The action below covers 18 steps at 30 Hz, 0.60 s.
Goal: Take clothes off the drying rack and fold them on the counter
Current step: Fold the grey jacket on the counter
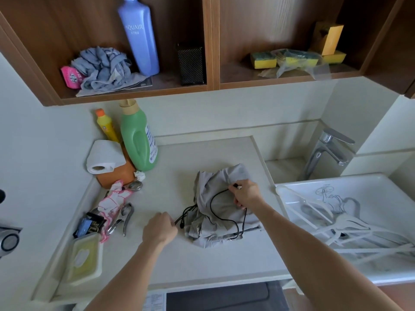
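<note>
Fingers [242,183] of my right hand [246,195] are pinching the black drawstring [211,199]; my left hand [160,230] is curling, grip unclear. I'm untangling the grey garment [224,176], centre of the counter [157,261]; folding likely needs cords tucked.

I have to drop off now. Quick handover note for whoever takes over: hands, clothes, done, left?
Right hand: pinches the tip of the black cord over the grey garment.
Left hand: fingers curled at the cord ends by the garment's left edge; grip unconfirmed.
Grey garment: crumpled on the counter, not yet folded.
Hangers lie in the sink.
Done: garment brought to the counter.
Left: sort the cords, fold it. Rack out of view, so what remains there is unknown.
</note>
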Each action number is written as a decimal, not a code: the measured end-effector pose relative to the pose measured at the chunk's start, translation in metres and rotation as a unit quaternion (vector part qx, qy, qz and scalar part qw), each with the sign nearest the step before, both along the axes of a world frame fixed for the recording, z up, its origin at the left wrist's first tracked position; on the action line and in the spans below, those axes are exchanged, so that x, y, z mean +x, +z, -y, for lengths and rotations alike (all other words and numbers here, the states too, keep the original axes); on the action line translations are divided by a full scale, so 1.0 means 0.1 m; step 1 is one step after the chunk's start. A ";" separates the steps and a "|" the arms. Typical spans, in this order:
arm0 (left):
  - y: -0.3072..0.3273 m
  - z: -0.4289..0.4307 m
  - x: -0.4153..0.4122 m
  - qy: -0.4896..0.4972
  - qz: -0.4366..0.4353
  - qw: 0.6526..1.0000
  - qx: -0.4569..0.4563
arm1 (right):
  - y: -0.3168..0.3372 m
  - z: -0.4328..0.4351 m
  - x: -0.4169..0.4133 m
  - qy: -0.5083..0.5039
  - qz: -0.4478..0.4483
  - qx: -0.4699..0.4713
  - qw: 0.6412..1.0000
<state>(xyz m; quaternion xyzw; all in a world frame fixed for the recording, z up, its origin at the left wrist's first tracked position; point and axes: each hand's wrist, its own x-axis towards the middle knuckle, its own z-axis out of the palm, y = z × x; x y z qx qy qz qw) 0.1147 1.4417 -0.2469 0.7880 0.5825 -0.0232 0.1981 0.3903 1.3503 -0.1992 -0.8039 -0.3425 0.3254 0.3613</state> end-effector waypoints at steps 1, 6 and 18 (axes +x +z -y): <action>0.00 0.00 0.02 0.004 0.025 1.000 -0.004 | 0.02 0.00 0.02 0.000 0.019 -0.005 1.000; -0.04 0.07 0.18 -0.056 0.012 0.998 0.020 | 0.04 0.09 0.05 0.019 0.152 -0.005 0.988; -0.01 0.08 0.04 -0.050 -0.046 0.997 0.033 | -0.11 0.24 0.07 0.074 0.153 -0.047 0.984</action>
